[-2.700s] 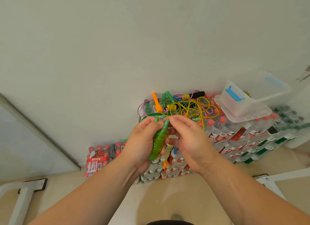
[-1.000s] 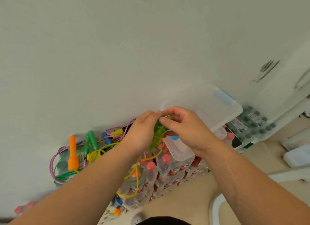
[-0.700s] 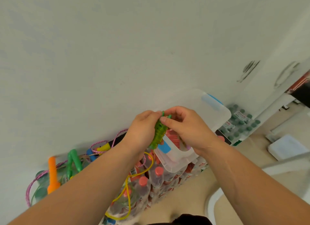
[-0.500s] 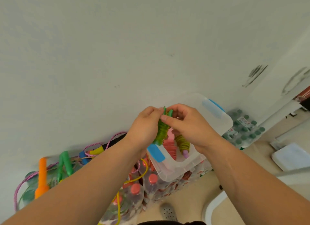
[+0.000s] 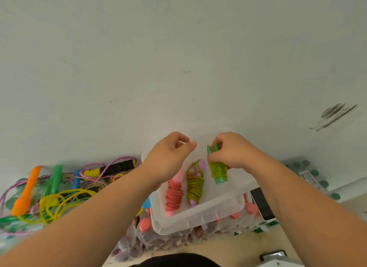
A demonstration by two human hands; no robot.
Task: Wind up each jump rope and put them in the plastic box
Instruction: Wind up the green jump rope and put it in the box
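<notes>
The right hand (image 5: 230,153) grips the wound green jump rope (image 5: 217,170) by its upper end, fingers curled round the two handle tips. The bundle hangs nearly upright over the far right part of the clear plastic box (image 5: 198,217); whether it touches the bottom cannot be told. At 9 o'clock from it the left hand (image 5: 170,157) hovers over the box with fingers loosely curled, holding nothing.

Two wound ropes lie side by side in the box: a pink one (image 5: 174,195) and, at its 3 o'clock, a yellow-green one with purple handles (image 5: 195,185). The box rests on packs of pink-capped bottles (image 5: 145,223). At 9 o'clock from the box lies a tangle of loose ropes: an orange handle (image 5: 25,189), a green handle (image 5: 55,177), a black-and-yellow handle (image 5: 113,168) and loops of yellow cord (image 5: 65,199).
</notes>
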